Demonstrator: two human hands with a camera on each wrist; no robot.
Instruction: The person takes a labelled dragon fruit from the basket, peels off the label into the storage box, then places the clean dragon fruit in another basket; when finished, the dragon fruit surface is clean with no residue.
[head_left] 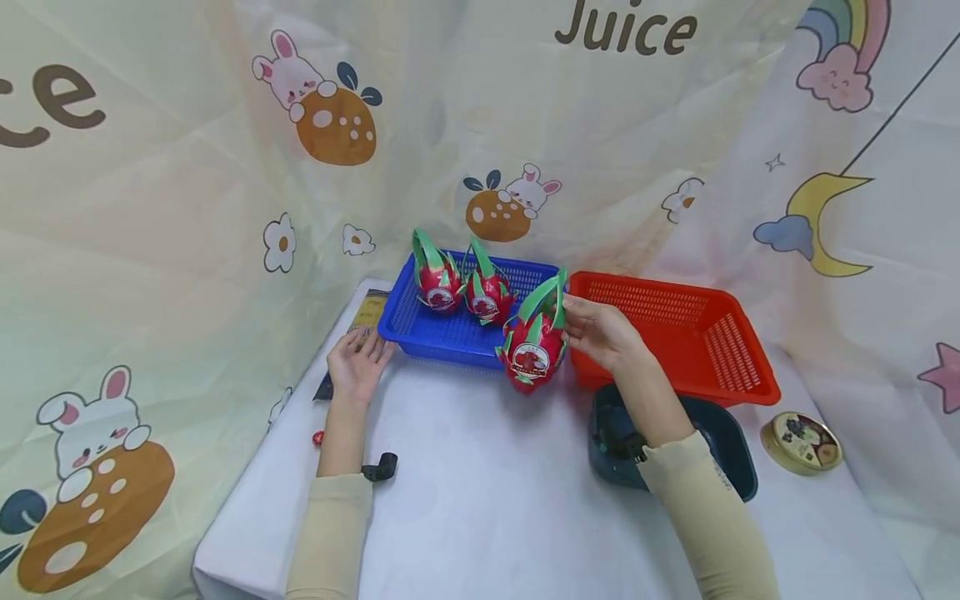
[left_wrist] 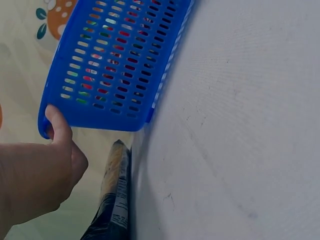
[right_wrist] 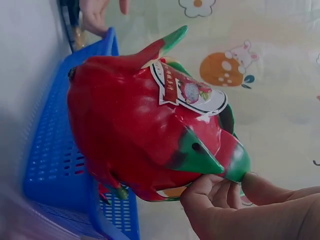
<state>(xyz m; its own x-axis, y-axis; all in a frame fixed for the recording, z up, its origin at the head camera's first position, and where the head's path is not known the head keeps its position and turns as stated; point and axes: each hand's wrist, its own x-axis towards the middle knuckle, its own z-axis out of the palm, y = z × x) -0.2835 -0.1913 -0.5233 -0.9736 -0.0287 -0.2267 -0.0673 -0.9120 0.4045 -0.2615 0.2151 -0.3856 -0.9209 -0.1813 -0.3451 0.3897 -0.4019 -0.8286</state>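
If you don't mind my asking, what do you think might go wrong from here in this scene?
The right hand pinches the glossy red dragon fruit by a pointed green leaf tip, so it might slip or twist loose. The left hand grips only one end of the blue perforated plastic basket, so a bump could shift or tip it. The right forearm passes above the dark teal rounded basin and might knock it.

2 beige sleeves [head_left: 327, 537], black wrist cameras [head_left: 380, 468]
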